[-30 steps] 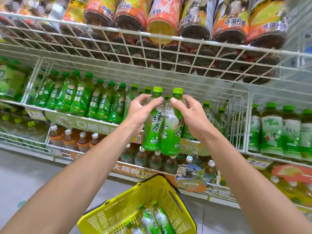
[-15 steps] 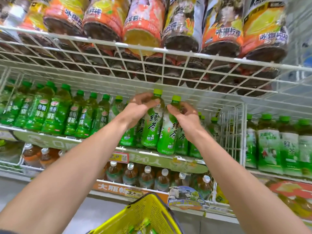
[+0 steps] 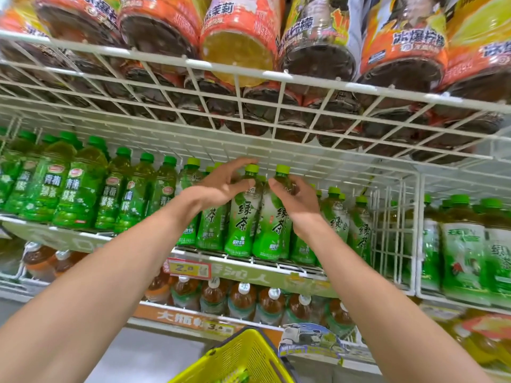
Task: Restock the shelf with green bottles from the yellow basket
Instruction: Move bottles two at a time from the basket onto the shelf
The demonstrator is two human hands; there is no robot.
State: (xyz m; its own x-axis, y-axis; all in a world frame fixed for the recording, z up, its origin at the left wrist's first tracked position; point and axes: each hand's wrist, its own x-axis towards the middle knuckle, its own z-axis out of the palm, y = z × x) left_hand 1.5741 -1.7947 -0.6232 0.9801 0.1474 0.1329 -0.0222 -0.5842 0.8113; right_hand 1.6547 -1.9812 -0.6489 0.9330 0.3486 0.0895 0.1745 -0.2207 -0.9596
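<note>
Green bottles point(image 3: 243, 217) stand on wire shelf point(image 3: 249, 261); yellow basket point(image 3: 243, 357) below.

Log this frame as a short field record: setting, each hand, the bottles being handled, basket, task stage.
setting: white wire shelf stocked with green-capped drinks
left hand: fingers spread at the neck of a green tea bottle with lime cap; grip unclear
right hand: fingers loosely curled beside a second green tea bottle; grip unclear
bottles: both upright, side by side at the shelf's front edge
basket: yellow plastic basket below, contents barely visible
stage: two bottles placed or nearly so
</note>
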